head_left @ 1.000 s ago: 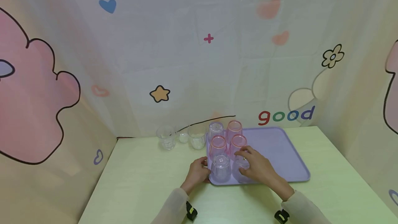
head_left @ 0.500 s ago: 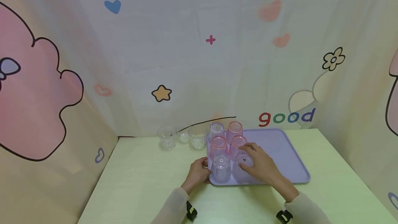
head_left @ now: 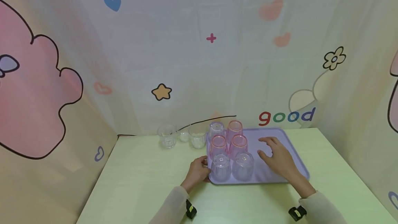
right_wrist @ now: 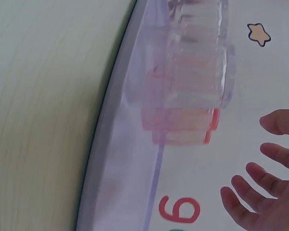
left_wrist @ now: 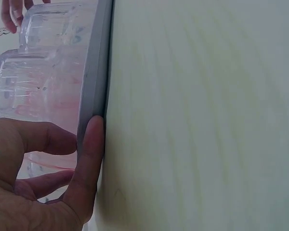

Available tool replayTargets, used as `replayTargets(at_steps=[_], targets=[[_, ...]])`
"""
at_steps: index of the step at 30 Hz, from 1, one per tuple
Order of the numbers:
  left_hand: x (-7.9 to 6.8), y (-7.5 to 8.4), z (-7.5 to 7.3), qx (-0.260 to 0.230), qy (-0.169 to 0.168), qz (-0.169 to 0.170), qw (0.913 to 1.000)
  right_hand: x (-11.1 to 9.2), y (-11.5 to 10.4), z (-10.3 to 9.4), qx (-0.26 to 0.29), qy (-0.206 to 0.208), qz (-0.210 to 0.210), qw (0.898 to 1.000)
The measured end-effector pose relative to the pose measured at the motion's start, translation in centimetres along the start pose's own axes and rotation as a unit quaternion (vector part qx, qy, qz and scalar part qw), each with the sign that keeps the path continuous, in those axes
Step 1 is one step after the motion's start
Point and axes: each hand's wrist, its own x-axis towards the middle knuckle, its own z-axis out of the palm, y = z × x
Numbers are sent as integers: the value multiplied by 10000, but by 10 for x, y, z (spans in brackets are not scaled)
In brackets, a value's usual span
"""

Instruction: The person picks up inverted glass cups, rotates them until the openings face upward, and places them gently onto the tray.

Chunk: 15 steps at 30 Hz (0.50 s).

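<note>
A purple tray (head_left: 273, 172) bears several upside-down glasses in two columns on its left part. Its left edge is held by my left hand (head_left: 198, 170), and the left wrist view shows the fingertips (left_wrist: 93, 132) right at the rim. Nearest that hand stands a clear glass (head_left: 221, 167), front left. Beside it is another clear glass (head_left: 243, 166). Behind them come a pink glass (head_left: 218, 147), a second pink glass (head_left: 238, 146), a third pink glass (head_left: 234, 131) and a purplish glass (head_left: 216, 130). Over the tray's right part my right hand (head_left: 280, 158) hovers with spread, bent fingers, holding nothing.
Left of the tray, at the back of the table (head_left: 140, 179), stand a clear glass (head_left: 168, 137), a small clear item (head_left: 184, 137) and another clear glass (head_left: 198, 137). A printed curtain (head_left: 186, 61) hangs right behind the table.
My right hand has let go of the front right clear glass and moved right, away from it. That glass had shifted slightly right beforehand. My left hand stays at the tray's edge.
</note>
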Motion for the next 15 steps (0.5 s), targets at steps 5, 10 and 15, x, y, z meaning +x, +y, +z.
replayTargets(at_steps=[5, 10, 15], targets=[[0, 0, 0, -62, -57, -50, 10000, -4, 20, -6, -168, 45, 154, 9997], [0, 1, 0, -38, -39, -34, 10000, -8, 37, -15, -253, 57, 354, 9990], [1, 1, -1, -118, -58, -134, 9998, -11, 56, -20, -328, 41, 608, 9976]])
